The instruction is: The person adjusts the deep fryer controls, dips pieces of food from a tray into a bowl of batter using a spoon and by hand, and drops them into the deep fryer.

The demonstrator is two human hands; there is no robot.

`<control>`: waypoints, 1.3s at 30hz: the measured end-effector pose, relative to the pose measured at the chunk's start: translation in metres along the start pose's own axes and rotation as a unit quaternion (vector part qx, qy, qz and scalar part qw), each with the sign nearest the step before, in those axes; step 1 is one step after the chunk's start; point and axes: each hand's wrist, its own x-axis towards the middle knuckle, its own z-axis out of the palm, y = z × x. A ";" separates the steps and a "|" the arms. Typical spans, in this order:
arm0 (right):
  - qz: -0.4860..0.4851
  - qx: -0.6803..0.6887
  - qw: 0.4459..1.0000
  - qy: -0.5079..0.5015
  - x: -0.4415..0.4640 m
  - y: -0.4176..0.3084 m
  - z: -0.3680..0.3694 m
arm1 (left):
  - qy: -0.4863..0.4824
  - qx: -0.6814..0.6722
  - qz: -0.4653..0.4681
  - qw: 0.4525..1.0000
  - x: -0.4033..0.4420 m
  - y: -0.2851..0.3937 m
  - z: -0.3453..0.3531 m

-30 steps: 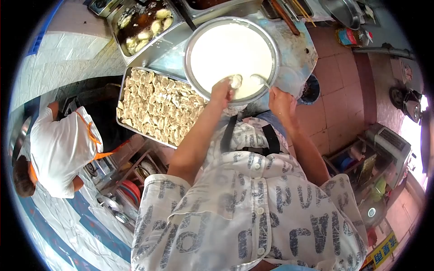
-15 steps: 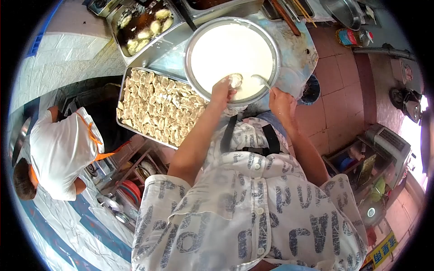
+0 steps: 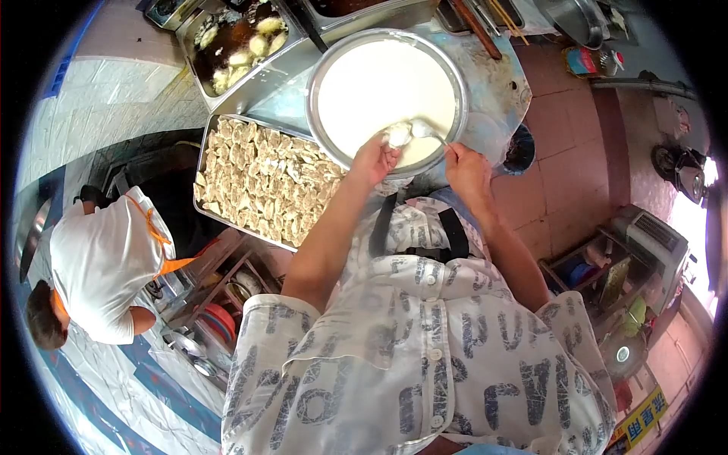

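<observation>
A large round metal basin (image 3: 312, 114) filled with creamy white batter (image 3: 383, 87) stands in front of me. Over its near edge, my left hand (image 3: 373, 159) is closed on a small batter-coated piece (image 3: 398, 136), whose kind the coating hides. My right hand (image 3: 468, 173) grips a metal spoon (image 3: 436, 136) by its handle at the basin's right rim. The spoon's bowl is white with batter and lies close beside the coated piece. Left of the basin, a rectangular metal tray (image 3: 199, 178) holds many pale, flat, brownish pieces (image 3: 265, 182) in rows.
At the upper left, a fryer (image 3: 265, 64) with dark oil holds several pale frying pieces (image 3: 258, 45). A co-worker (image 3: 110, 262) in a white shirt bends at the left. A wooden-handled tool (image 3: 478, 30) lies behind the basin, and a dark bin (image 3: 521, 149) stands right of the table.
The spoon has come leftward and up against the coated piece, with my right hand following slightly. My left hand stays near the same spot. The co-worker has leaned lower.
</observation>
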 end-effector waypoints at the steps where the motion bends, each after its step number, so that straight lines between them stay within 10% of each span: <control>1: -0.005 0.010 1.000 0.004 -0.001 -0.002 0.001 | -0.028 0.005 0.002 1.000 0.001 -0.001 -0.006; 19: -0.034 0.024 0.999 -0.010 -0.007 -0.014 -0.003 | 0.090 0.214 0.011 0.973 -0.001 -0.006 0.013; 29: -0.035 -0.138 0.989 -0.035 0.003 0.012 0.003 | 0.140 0.117 -0.044 0.982 0.004 0.002 0.003; 39: -0.048 0.011 0.999 0.008 0.003 -0.006 -0.001 | 0.128 0.094 -0.048 0.986 0.010 0.003 -0.002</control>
